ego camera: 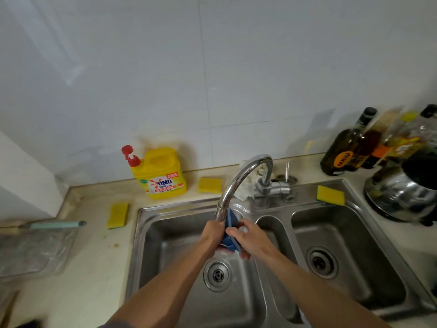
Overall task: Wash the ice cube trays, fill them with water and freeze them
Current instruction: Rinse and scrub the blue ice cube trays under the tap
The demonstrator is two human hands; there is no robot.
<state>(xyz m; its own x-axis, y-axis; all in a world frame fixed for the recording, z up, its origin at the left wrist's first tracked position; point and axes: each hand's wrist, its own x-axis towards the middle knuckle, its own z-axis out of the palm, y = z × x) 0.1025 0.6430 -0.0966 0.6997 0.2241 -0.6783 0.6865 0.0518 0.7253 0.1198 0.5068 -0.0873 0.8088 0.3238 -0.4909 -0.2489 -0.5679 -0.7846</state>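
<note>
Our left hand and right hand both gripped the blue ice cube tray under the tap, over the left bowl of the sink. We guessed washing was on; filling and freezing were not yet done.

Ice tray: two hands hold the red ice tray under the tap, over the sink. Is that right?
Not quite. The ice tray is blue, not red, as the head view shows. The rest is right: the left hand and the right hand both hold the ice tray under the tap, over the sink.
</note>
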